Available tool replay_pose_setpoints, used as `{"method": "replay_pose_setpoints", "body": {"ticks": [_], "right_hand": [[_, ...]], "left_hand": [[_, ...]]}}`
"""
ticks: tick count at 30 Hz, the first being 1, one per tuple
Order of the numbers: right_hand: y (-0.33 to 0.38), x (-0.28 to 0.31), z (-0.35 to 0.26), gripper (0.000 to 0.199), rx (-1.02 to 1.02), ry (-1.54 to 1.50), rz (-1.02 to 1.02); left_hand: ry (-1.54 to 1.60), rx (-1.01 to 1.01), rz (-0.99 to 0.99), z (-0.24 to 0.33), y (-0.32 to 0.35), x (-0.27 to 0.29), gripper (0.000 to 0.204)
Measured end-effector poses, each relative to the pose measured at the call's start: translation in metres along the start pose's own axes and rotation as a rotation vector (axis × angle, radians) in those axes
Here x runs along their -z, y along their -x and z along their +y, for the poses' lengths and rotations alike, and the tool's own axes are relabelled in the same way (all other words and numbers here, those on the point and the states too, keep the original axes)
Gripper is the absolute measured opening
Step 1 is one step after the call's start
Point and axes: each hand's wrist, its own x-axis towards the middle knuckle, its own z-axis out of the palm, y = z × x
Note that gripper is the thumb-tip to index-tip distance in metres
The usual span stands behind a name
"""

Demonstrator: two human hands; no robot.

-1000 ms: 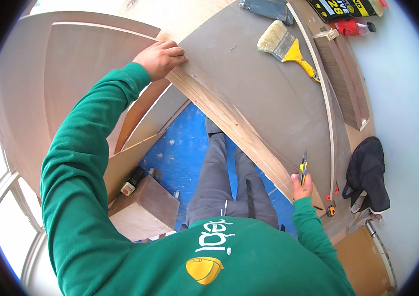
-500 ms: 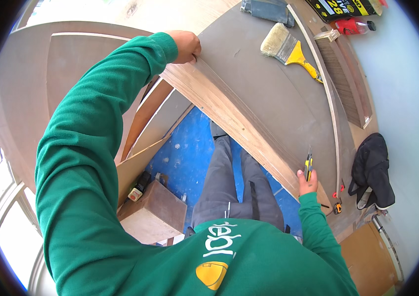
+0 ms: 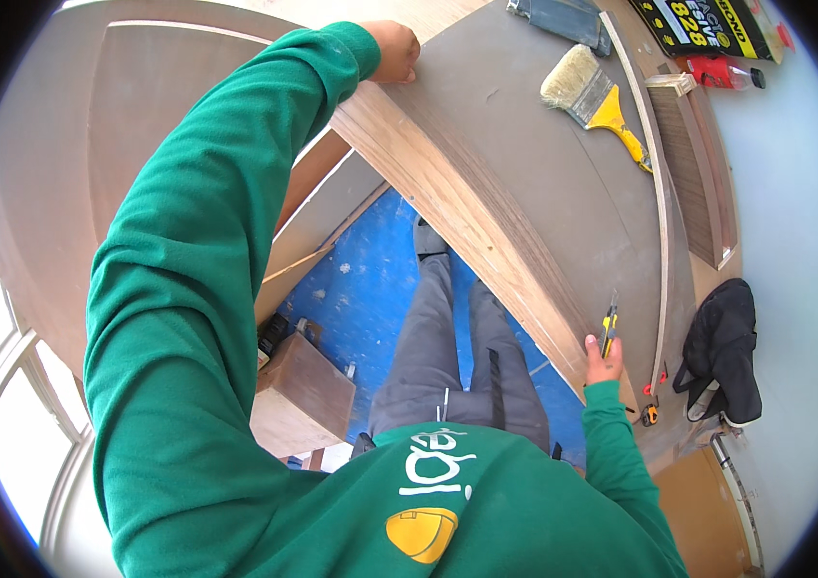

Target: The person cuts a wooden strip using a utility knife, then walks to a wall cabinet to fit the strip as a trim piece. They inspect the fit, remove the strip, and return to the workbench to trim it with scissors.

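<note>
left hand (image 3: pixel 395 50): stretched out to the far end of the wood-grain strip (image 3: pixel 515 210), fingers curled in at its corner. the fingertips are turned from view, so whether they pinch the strip or only rest on it cannot be told. right hand (image 3: pixel 605 364): closed around a yellow-and-black utility knife (image 3: pixel 609 328), at the near end of the same strip. the knife stands with its tip away from the body, presumably to keep the blade clear of the palm while the hand remains by the edge.

the wood-grain strip lies along the border of the grey panel (image 3: pixel 529 125), beside the pale wooden edge (image 3: pixel 462 214). the hands are set at opposite ends, which appears to give control over its full length. the flat paintbrush (image 3: pixel 590 101) lies further in on the panel, and the tape measure (image 3: pixel 650 414) just beyond the right hand; both seem put aside within reach.

compared with one second earlier: the left hand has travelled outward and the left arm is straighter; the strip shows a broader brown band. the right hand retains the knife at the same end.
</note>
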Motion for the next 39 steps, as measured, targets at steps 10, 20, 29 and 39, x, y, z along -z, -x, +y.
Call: {"method": "replay_pose_setpoints", "body": {"ticks": [10,20,29,39], "right_hand": [[-0.003,-0.001,-0.011,0.035,0.002,0.014,0.002],[-0.005,0.001,0.009,0.037,0.067,0.063,0.041],[0.001,0.006,-0.007,0.047,-0.037,0.130,0.037],[0.009,0.008,-0.016,0.041,-0.073,0.110,0.024]], "left_hand": [[0.516,0.114,0.013,-0.002,0.022,0.010,0.026],[1.327,0.097,0.166,0.012,0.059,-0.036,0.036],[2.372,0.092,0.801,0.064,0.096,-0.102,0.069],[2.305,0.136,0.563,0.096,0.091,-0.130,0.077]]}}
